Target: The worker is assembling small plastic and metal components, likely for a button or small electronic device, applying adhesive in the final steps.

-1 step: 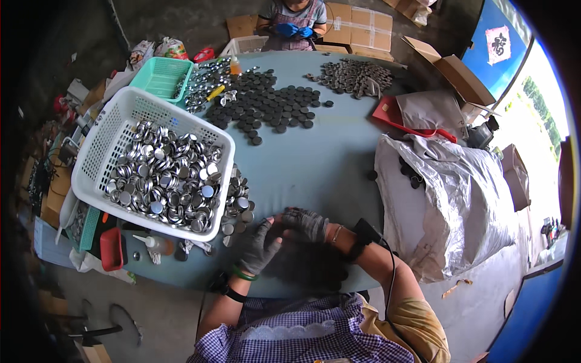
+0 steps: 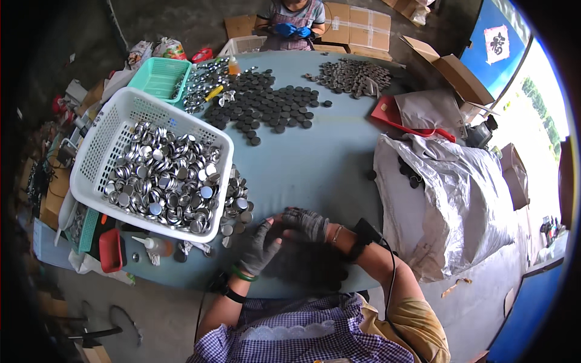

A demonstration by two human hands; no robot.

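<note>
Off the near right corner of the white basket [image 2: 118, 130]: left hand [image 2: 260, 251], grey-gloved, thumb raised; right hand [image 2: 307, 224] alongside, likewise gloved, fingers bent toward the left's fingertips. Space between them shadowed; cannot tell either grip as loose or closed. Hard against the basket's right side: loose silver discs [image 2: 240, 204]. Farther right of the basket, below the hands: dark, blurred heap [image 2: 308, 266].

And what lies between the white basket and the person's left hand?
In the head view, some loose silver discs lie on the blue-grey table between the white basket and the gloved left hand.
</note>
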